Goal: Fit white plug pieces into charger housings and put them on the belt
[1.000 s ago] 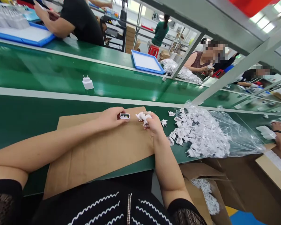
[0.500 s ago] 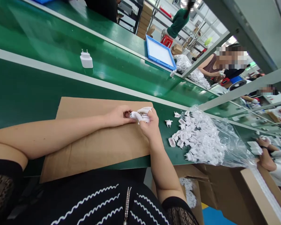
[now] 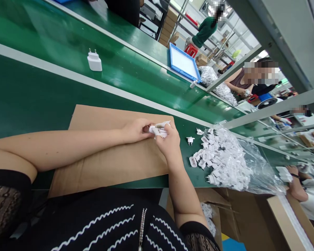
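Note:
Over the brown cardboard sheet (image 3: pixel 115 160), my two hands meet around small white plastic parts (image 3: pixel 159 129). My left hand (image 3: pixel 137 130) has its fingers closed on the left end of these parts. From the right, my right hand (image 3: pixel 170 137) grips them between thumb and fingers. Their exact shape is partly hidden by my fingers. To the right lie a single white plug piece (image 3: pixel 190 140) with its pins toward me and a large heap of similar white plug pieces (image 3: pixel 225 157), partly on clear plastic.
A white charger (image 3: pixel 94 61) stands on the green belt (image 3: pixel 136 69) beyond. A blue tray (image 3: pixel 184 64) is on the far side. Metal frame bars slant across the right. Open cardboard boxes (image 3: pixel 251 212) are below the heap. Co-workers sit at the right.
The view has shifted slightly, and the charger on the belt appears a little further left and up. My hands still hold the white parts, with only slight finger movement.

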Available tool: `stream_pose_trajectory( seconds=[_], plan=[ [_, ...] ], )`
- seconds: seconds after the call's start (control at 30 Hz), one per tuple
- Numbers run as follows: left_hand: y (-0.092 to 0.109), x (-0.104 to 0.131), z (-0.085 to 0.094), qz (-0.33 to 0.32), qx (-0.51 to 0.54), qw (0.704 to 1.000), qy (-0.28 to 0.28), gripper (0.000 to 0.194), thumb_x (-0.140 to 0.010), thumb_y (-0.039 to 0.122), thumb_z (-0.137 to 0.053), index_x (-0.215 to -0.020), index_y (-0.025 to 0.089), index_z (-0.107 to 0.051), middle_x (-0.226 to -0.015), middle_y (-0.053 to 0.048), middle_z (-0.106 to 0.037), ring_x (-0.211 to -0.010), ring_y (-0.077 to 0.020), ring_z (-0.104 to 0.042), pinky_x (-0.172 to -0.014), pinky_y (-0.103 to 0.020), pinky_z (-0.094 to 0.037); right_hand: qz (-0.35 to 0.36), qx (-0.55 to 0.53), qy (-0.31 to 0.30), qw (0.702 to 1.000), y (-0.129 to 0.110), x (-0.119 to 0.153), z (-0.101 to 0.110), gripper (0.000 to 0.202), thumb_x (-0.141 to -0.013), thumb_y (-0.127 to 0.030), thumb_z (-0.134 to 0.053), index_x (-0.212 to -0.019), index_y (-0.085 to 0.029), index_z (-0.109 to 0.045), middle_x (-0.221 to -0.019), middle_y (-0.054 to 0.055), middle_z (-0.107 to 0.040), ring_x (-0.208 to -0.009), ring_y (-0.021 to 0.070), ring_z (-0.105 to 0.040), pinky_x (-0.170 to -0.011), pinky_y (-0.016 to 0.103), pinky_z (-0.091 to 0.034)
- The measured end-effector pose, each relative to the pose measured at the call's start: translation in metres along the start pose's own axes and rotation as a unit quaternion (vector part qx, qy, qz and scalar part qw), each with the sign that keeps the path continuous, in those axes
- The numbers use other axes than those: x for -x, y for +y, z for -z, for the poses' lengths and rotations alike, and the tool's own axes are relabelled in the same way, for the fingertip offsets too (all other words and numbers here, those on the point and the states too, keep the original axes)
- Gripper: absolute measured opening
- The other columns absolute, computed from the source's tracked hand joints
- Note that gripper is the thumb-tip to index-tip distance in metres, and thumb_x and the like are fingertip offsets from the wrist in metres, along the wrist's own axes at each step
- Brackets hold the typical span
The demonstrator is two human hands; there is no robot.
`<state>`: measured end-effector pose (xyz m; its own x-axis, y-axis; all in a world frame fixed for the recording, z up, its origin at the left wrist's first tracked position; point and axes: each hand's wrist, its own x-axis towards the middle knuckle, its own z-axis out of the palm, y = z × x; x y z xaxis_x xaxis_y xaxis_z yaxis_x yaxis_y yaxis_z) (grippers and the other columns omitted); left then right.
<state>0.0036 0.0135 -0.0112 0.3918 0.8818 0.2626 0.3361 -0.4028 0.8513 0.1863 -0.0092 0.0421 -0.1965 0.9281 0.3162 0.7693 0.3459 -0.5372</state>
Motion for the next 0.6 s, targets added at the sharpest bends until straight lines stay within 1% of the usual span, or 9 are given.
stream_pose_trajectory(
  seconds=[0.07, 0.17, 0.3, 0.4, 0.47, 0.53, 0.6],
  plan=[
    [-0.002, 0.002, -0.001, -0.055, -0.042, 0.998, 0.009, 0.041, -0.091, 0.043, -0.064, -0.124, 0.019, -0.067, -0.098, -0.006, -0.073, -0.082, -0.0204, -0.064, -0.073, -0.032, -0.048, -0.032, 0.034, -0.010, 0.999, -0.005, 0.001, 0.001, 0.013, -0.074, -0.016, -0.061, -0.086, -0.022, -0.063, -0.100, 0.004, -0.062, -0.080, 0.0186, -0.060, -0.061, 0.030, -0.043],
    [-0.003, 0.003, -0.002, -0.097, -0.104, 0.990, 0.013, 0.031, -0.095, 0.040, -0.058, -0.115, 0.019, -0.071, -0.092, -0.007, -0.071, -0.083, -0.0213, -0.064, -0.072, -0.032, -0.047, -0.055, 0.064, -0.019, 0.996, -0.013, 0.002, 0.000, 0.017, -0.075, -0.015, -0.061, -0.089, -0.022, -0.064, -0.101, 0.003, -0.060, -0.076, 0.0179, -0.057, -0.059, 0.029, -0.037],
    [-0.003, 0.002, -0.003, -0.107, -0.151, 0.983, 0.018, 0.027, -0.096, 0.036, -0.056, -0.110, 0.020, -0.073, -0.087, -0.007, -0.069, -0.082, -0.0217, -0.064, -0.072, -0.031, -0.047, -0.058, 0.072, -0.013, 0.996, -0.018, 0.001, 0.000, 0.017, -0.072, -0.014, -0.062, -0.087, -0.023, -0.063, -0.099, 0.004, -0.057, -0.070, 0.0171, -0.052, -0.057, 0.029, -0.032],
    [-0.003, 0.002, -0.003, -0.115, -0.187, 0.975, 0.015, 0.026, -0.096, 0.035, -0.054, -0.095, 0.018, -0.073, -0.078, -0.007, -0.067, -0.078, -0.0228, -0.063, -0.069, -0.033, -0.046, -0.059, 0.059, -0.023, 0.996, -0.017, -0.002, 0.000, 0.015, -0.073, -0.015, -0.062, -0.085, -0.023, -0.062, -0.096, 0.003, -0.055, -0.070, 0.0172, -0.051, -0.057, 0.029, -0.033],
    [-0.003, 0.002, -0.003, -0.118, -0.215, 0.969, 0.014, 0.026, -0.096, 0.034, -0.054, -0.088, 0.016, -0.072, -0.077, -0.008, -0.066, -0.077, -0.0237, -0.063, -0.068, -0.033, -0.045, -0.059, 0.066, -0.021, 0.996, -0.015, -0.003, -0.001, 0.014, -0.072, -0.016, -0.064, -0.084, -0.023, -0.062, -0.096, 0.004, -0.055, -0.069, 0.0171, -0.051, -0.057, 0.029, -0.033],
    [-0.002, 0.002, -0.002, -0.123, -0.245, 0.962, 0.009, 0.028, -0.097, 0.033, -0.053, -0.089, 0.014, -0.072, -0.079, -0.010, -0.066, -0.078, -0.0248, -0.063, -0.069, -0.035, -0.046, -0.056, 0.061, -0.008, 0.997, -0.012, -0.001, -0.004, 0.014, -0.071, -0.018, -0.065, -0.084, -0.023, -0.062, -0.096, 0.004, -0.056, -0.069, 0.0170, -0.051, -0.056, 0.029, -0.034],
    [0.000, 0.001, -0.001, -0.128, -0.270, 0.954, -0.004, 0.030, -0.097, 0.034, -0.052, -0.092, 0.012, -0.072, -0.083, -0.012, -0.067, -0.081, -0.0258, -0.064, -0.072, -0.035, -0.047, -0.053, 0.032, 0.009, 0.998, -0.007, 0.001, -0.008, 0.012, -0.073, -0.021, -0.065, -0.085, -0.023, -0.063, -0.096, 0.004, -0.058, -0.072, 0.0175, -0.054, -0.057, 0.029, -0.038]
  ],
)
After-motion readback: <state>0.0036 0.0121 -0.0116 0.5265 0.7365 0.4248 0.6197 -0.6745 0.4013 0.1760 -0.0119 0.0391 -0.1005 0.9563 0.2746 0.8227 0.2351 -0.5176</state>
